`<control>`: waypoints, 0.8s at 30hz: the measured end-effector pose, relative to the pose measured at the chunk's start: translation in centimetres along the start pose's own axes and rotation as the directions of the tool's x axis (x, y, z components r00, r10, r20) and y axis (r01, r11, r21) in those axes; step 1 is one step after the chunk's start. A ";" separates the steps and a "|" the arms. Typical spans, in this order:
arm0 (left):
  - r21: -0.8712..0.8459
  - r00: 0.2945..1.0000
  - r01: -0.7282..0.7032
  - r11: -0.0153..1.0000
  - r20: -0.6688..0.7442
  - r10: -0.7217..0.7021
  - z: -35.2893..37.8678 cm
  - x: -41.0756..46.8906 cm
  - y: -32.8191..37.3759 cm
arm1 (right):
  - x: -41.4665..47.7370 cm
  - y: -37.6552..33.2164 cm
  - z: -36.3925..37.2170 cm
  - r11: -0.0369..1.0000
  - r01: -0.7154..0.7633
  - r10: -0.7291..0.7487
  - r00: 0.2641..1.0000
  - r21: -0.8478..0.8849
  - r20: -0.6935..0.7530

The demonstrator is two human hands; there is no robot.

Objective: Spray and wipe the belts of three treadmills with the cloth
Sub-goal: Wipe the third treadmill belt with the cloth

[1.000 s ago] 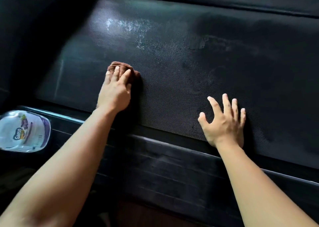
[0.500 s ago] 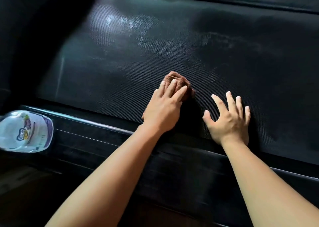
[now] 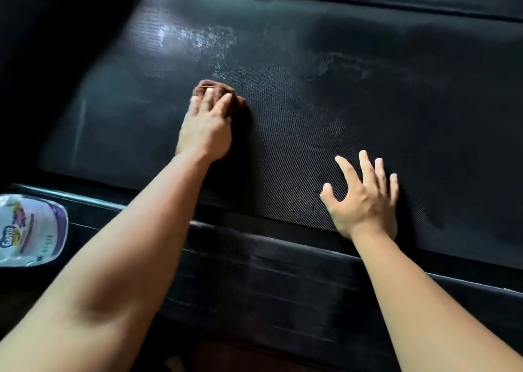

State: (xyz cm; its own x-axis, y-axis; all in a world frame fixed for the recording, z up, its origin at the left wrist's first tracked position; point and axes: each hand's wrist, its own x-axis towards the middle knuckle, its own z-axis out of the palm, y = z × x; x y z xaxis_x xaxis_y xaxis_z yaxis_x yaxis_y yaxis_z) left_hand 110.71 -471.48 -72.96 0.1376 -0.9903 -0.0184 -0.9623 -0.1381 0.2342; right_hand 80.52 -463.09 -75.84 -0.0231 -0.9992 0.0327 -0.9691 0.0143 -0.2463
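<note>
On the belt [image 3: 368, 102]: a bunched brown cloth [image 3: 210, 86] sits left of the middle, on the dark woven surface.
Left hand [image 3: 205, 131]: fingers laid nearly straight over the cloth, pressing it down, not wrapped round it.
Right hand [image 3: 365, 202]: spread wide, palm down near the belt's front edge, holding nothing; well apart from the cloth.
Belt surface: black, fine-textured; a pale wet patch [image 3: 195, 40] just beyond the cloth, duller smears to the right.
Side rail [image 3: 283, 255]: black and ribbed, running under both forearms.
Left edge: a white bottle [image 3: 28, 230] with a purple label, partly cut off.
Room: dim.
</note>
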 end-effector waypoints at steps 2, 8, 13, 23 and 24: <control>-0.008 0.986 -0.168 0.986 -0.001 0.168 0.5 0.1 3.9 | 0.0 0.0 0.0 1.000 0.001 -0.001 1.000 -0.004 0.002; -0.028 0.879 -0.473 0.881 0.047 0.474 2.3 -4.8 10.9 | 0.1 0.0 -0.2 1.000 -0.004 0.004 1.000 -0.010 0.025; -0.006 0.924 -0.369 0.930 0.111 0.367 2.4 -8.2 4.5 | 0.0 0.1 -0.1 1.000 0.004 -0.004 1.000 0.000 0.005; -0.054 0.993 0.110 0.992 -0.040 -0.112 -2.3 1.0 -4.1 | 0.0 -0.1 0.0 1.000 -0.001 0.001 1.000 0.017 -0.011; -0.065 0.992 0.115 0.991 -0.038 -0.118 -2.3 2.4 -3.6 | 0.0 -0.1 0.0 1.000 -0.002 0.002 1.000 0.013 -0.014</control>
State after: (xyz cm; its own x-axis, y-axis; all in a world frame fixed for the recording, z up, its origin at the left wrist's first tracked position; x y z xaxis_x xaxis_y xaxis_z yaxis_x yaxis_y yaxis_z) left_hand 115.07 -473.33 -71.59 0.2587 -0.9659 -0.0089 -0.9228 -0.2498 0.2933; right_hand 80.62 -463.08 -75.85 -0.0283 -0.9986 0.0454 -0.9657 0.0155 -0.2593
